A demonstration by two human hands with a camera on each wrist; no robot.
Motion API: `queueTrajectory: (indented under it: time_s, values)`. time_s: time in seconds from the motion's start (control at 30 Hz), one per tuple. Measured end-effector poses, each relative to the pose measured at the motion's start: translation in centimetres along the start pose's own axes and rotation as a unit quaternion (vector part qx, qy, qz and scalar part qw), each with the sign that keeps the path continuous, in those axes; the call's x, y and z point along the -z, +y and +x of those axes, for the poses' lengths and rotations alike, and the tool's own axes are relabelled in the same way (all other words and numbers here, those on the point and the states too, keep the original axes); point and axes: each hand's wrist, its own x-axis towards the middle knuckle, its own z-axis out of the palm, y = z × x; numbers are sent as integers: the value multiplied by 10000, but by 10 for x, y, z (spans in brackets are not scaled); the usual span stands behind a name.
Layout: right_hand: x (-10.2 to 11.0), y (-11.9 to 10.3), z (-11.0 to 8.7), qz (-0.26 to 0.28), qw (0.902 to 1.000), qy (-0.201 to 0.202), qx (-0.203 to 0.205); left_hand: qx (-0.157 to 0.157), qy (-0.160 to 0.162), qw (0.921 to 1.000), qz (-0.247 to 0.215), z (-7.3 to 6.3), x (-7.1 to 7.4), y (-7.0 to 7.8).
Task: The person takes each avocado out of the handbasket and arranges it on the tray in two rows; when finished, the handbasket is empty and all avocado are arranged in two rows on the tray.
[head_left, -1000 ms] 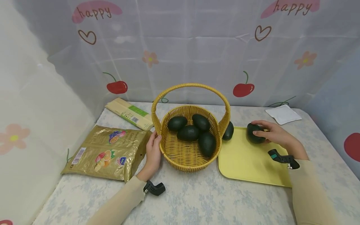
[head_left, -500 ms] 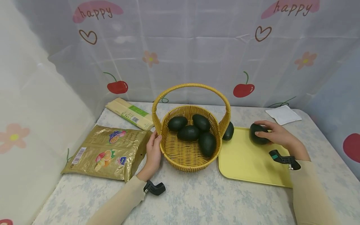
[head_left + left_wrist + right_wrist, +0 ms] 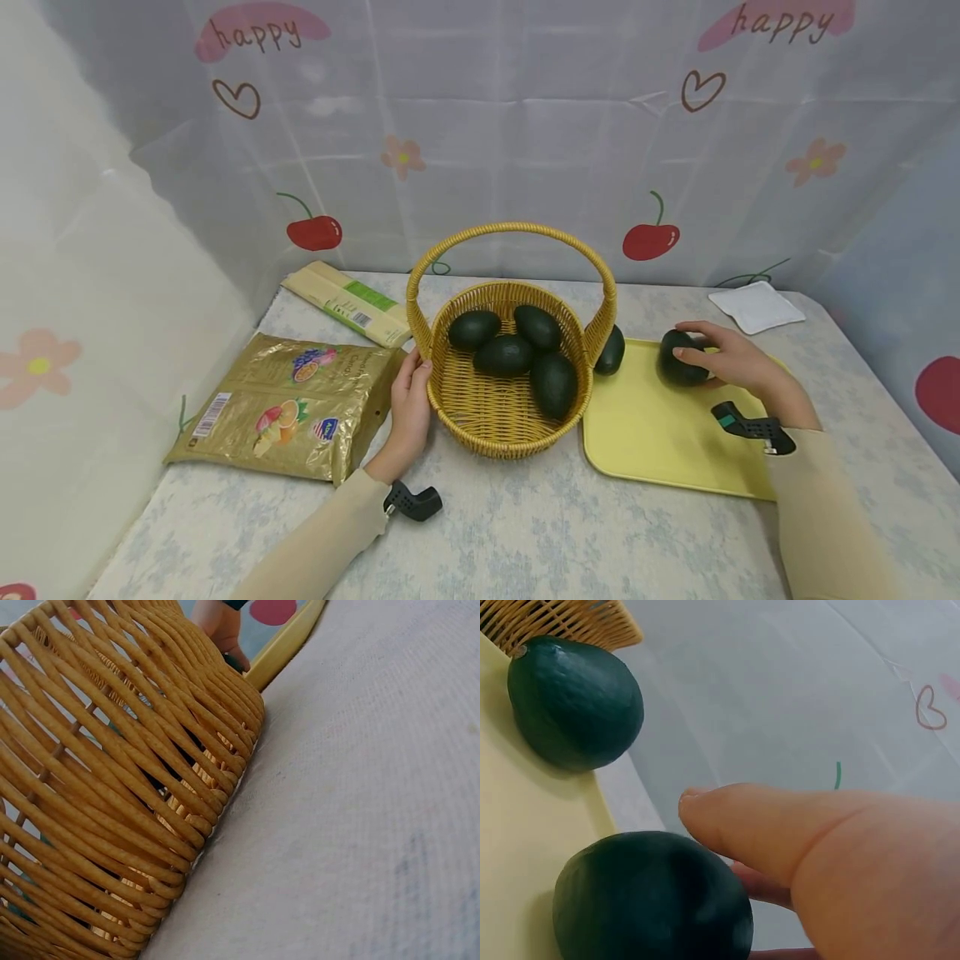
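Observation:
My left hand [image 3: 410, 408] holds the left side of a yellow wicker basket [image 3: 495, 429], thumb at the rim by the handle's base. Inside the basket lie several dark green avocados [image 3: 553, 385]. Over the far part of a yellow tray [image 3: 660, 450], my right hand [image 3: 738, 362] grips an avocado [image 3: 678, 360], thumb on the near side. The right wrist view shows the thumb [image 3: 742, 817] along the top of this avocado [image 3: 645, 900]. Another avocado [image 3: 577, 705] lies on the tray's left edge, beside the basket. The left wrist view is filled by the basket's woven wall [image 3: 127, 787].
Left of the basket lies a gold candy bag [image 3: 292, 408], with a pale green-and-cream packet [image 3: 348, 304] behind it. A white square pad [image 3: 756, 305] is at the back right. A printed curtain [image 3: 510, 150] hangs behind the table [image 3: 510, 533].
My right hand and its avocado shifted slightly right, then back left over the tray. The left hand and basket have stayed in place.

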Motion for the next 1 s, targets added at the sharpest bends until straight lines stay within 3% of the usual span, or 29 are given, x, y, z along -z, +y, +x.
queueTrajectory:
  time_s: [0.47,1.0]
  values:
    - [4,3,-4,-115,9998,137,14,24,-11,10000,28,0,0,0]
    - [-1,0,2,62,9999,5,-158,13,-54,10000,-17,0,1,-1]
